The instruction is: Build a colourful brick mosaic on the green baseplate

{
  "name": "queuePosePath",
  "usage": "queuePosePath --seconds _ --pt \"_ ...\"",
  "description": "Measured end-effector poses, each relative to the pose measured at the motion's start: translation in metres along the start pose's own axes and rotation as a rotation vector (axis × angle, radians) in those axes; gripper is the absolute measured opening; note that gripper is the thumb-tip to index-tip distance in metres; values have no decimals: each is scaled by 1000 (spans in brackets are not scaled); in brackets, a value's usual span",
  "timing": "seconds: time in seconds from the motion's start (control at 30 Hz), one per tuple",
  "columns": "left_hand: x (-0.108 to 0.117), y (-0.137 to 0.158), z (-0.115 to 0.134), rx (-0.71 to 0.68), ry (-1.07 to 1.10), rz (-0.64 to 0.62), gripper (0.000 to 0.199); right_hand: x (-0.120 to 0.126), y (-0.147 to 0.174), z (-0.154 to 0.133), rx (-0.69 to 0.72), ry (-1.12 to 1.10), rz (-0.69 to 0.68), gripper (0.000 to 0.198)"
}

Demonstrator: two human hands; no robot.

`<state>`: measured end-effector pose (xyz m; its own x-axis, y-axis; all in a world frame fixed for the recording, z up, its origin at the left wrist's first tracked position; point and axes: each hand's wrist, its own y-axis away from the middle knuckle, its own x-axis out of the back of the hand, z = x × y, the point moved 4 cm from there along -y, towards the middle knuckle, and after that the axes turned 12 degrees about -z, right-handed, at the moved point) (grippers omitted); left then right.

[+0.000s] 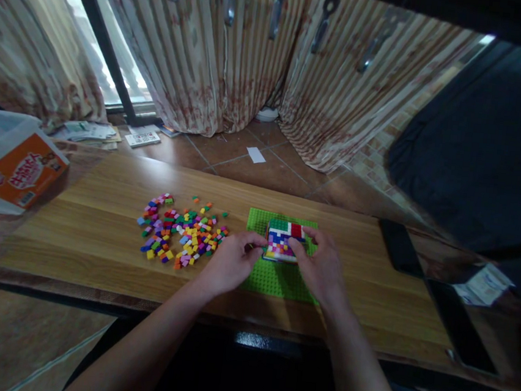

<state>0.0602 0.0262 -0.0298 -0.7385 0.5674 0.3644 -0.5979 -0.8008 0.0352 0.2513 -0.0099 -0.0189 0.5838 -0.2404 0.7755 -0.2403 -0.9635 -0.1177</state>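
Note:
A low block of toy building bricks [279,237] sits on a green studded baseplate [275,283]. Green, red, blue, white, purple, pink and yellow pieces show on its top. My left hand [236,261] is at the block's left side, thumb and forefinger pinched together; whatever lies between the fingertips is too small to make out. Around the block's right side curls my right hand [322,266], its thumb on the top and its fingers at the far right corner. That hand hides part of the block's right edge.
Loose small bricks [187,231] in many colours are spread on the wooden table [102,217] to the left. A clear plastic tub [5,140] with an orange label stands at far left. Dark phone-like slabs [400,246] and a white packet [486,284] lie at right.

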Motion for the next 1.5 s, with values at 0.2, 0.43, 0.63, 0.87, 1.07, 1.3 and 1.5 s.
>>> queuePosePath --seconds 0.2,0.43,0.63,0.87,1.07,1.3,1.5 --pt "-1 0 -1 6 19 -3 21 -12 1 6 -1 -67 -27 49" --pt "-3 -2 -1 -14 38 -16 20 -15 1 3 30 -104 -41 47" --pt "-1 -2 -1 -5 83 -12 19 -17 2 4 59 -118 -22 48" --pt "1 -4 -1 -66 275 2 15 3 8 -22 182 -229 42 26" --pt "4 0 10 -174 386 44 22 -4 12 -44 255 -371 -246 18" --pt "6 4 16 -166 455 19 19 -4 16 -48 161 -564 -312 12" --pt "6 2 14 -161 525 -22 16 3 10 -39 136 -807 -271 14"
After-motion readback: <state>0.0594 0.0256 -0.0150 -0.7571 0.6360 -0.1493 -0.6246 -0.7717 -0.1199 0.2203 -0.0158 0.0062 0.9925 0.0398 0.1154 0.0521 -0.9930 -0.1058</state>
